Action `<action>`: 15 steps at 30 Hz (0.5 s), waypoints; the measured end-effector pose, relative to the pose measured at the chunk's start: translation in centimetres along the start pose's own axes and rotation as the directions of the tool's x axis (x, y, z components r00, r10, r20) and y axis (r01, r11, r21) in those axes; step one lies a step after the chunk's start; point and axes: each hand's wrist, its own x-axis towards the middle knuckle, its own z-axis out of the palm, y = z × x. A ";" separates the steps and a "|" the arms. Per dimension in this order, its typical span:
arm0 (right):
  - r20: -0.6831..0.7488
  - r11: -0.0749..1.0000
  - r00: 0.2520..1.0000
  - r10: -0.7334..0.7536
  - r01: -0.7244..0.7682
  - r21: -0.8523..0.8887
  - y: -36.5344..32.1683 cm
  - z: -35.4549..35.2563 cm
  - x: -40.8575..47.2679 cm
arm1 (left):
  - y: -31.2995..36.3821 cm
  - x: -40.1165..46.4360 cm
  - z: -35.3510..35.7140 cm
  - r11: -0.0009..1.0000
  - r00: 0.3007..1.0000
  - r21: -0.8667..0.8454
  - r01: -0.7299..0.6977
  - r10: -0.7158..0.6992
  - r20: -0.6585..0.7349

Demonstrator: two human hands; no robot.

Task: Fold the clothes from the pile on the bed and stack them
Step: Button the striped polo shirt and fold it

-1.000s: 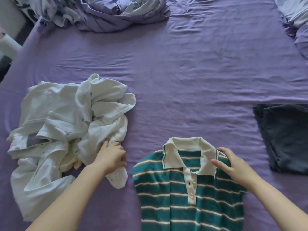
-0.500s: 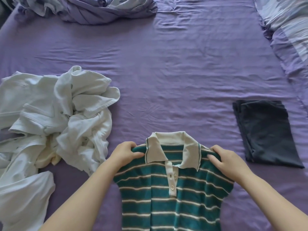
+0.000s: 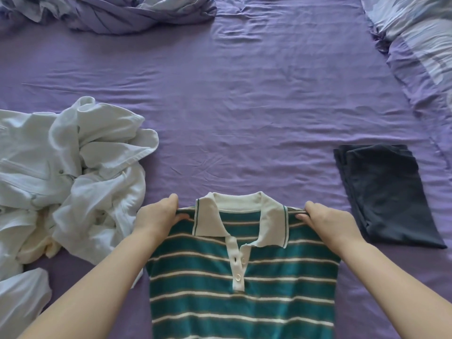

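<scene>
Polo [image 3: 242, 285], teal with cream stripes and cream collar, lies face up on the bed [image 3: 244, 118], near edge, centre. Left hand [image 3: 156, 217] grips its left shoulder, fingers curled over the top edge. Right hand [image 3: 326, 220] grips the right shoulder the same way. Placket shows two buttons; the collar's right point is flipped slightly.

Pile [image 3: 71, 177] of white clothes sits crumpled left of the polo, just beside the left forearm. Dark folded garment [image 3: 384, 192] lies flat to the right, apart from the polo. Bunched duvet [image 3: 117, 11] at the far side; pillow [image 3: 420, 33] at far right.
</scene>
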 end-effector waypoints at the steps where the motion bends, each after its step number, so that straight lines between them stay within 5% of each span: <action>1: 0.018 1.000 1.000 -0.006 0.006 -0.026 -0.2 0.2 0.2 | 0.3 0.1 0.1 1.000 1.000 0.011 -0.011 0.011 0.023; 3: 0.014 0.999 0.999 -0.037 0.037 -0.005 -0.8 0.5 0.6 | 1.0 0.3 0.2 0.998 0.998 -0.033 -0.044 0.046 0.049; 5: -0.050 0.979 0.998 -0.036 0.046 0.197 -1.6 0.3 1.1 | 2.0 0.6 0.0 0.966 0.998 -0.258 -0.010 0.024 0.054; 8: 0.010 0.835 1.000 -0.017 0.009 0.550 -3.2 -0.8 2.4 | 4.6 2.1 -1.1 0.752 0.986 -0.639 0.158 -0.088 0.140; 12: 0.141 0.729 0.985 -0.098 -0.025 0.684 -5.2 -2.0 3.8 | 7.3 4.4 -1.6 0.740 0.938 -0.615 0.271 -0.060 0.341; 15: 0.115 0.702 0.988 -0.098 -0.014 0.712 -5.2 -1.9 3.7 | 7.4 4.8 -1.4 0.652 0.930 -0.700 0.289 -0.018 0.368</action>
